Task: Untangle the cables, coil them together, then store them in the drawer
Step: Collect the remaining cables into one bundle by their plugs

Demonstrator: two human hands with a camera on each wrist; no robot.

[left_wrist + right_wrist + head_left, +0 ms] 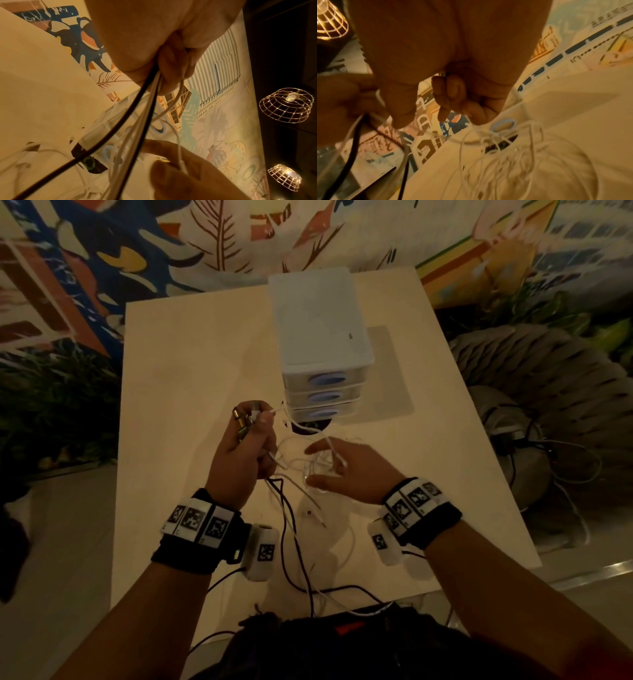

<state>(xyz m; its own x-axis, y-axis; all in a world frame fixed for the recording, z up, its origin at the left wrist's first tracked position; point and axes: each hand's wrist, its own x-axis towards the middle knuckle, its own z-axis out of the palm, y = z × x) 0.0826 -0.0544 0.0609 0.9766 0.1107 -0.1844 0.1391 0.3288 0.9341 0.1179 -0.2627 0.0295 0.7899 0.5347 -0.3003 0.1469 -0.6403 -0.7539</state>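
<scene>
Sitting on a pale table (pixel 191 378), white three-drawer unit (pixel 322 337) standing at the far middle, all drawers looking closed, nothing stored yet. Working the cables (pixel 294 474) in mid-air between both hands just in front of the drawer unit: several thin white leads plus a black cable (pixel 291 542) trailing down over the table's near edge toward the body. Left hand (pixel 239 460) fisting the bundle, grip pressed tight around the strands, metal plug ends (pixel 245 419) sticking out above the fingers. Right hand (pixel 346 470) lying spread and loose, white lead draping over its fingers (pixel 320 447); whether pinching anything, hard telling from the head view. Handling, judging only: light, limp, springy stuff, prone to re-knotting and slipping through a slack grip; white leads thin, so avoiding yanks at the connectors. Best holding near the plug ends as an anchor and feeding slack through the free hand, one strand at a time. View differences: left wrist view showing black and white strands exiting the bottom of the fist side by side, plus the right hand's fingertips (pixel 154 146) meeting a white strand below, hidden from the head view. Right wrist view, blurred, showing a loose pile of white loops (pixel 530 162) lying on the table beneath.
</scene>
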